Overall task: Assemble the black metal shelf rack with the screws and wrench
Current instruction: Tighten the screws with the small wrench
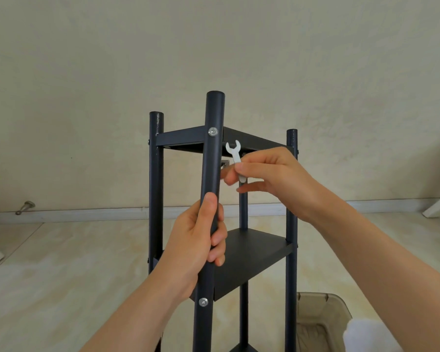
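Black metal shelf rack (254, 252) standing upright on the pale floor (74, 262), its near post (212, 161) directly before me. My left hand (196, 240) is wrapped round that post between the upper screw (213, 131) and the lower screw (203, 302). My right hand (272, 174), just right of the post, pinches a small white wrench (235, 153), open end up, slightly below the post's upper screw.
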### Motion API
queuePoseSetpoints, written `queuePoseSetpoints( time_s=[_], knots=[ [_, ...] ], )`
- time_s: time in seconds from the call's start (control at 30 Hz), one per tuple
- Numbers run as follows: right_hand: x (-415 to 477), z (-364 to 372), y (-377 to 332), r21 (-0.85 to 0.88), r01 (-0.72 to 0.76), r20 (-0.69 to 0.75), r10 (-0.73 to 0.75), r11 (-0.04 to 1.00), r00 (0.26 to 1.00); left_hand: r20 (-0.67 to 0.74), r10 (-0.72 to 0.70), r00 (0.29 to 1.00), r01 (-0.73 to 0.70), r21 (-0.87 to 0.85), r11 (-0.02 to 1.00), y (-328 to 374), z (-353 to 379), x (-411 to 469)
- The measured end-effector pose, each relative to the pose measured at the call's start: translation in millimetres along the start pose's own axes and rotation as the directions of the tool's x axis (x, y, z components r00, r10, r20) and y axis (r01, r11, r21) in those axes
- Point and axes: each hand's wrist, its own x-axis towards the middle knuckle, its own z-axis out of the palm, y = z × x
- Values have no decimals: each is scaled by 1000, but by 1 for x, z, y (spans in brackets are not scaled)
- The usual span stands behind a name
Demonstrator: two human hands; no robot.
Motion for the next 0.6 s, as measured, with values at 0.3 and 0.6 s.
queuePoseSetpoints(
  time_s=[0.3, 0.6],
  knots=[
    [14, 19, 7, -216, -180, -70, 169, 960, 983, 91, -37, 995, 38, -14, 999, -2, -22, 4],
    [28, 38, 4, -135, -140, -184, 114, 981, 976, 75, -79, 994, 81, -15, 997, 2, -36, 3]
  ],
)
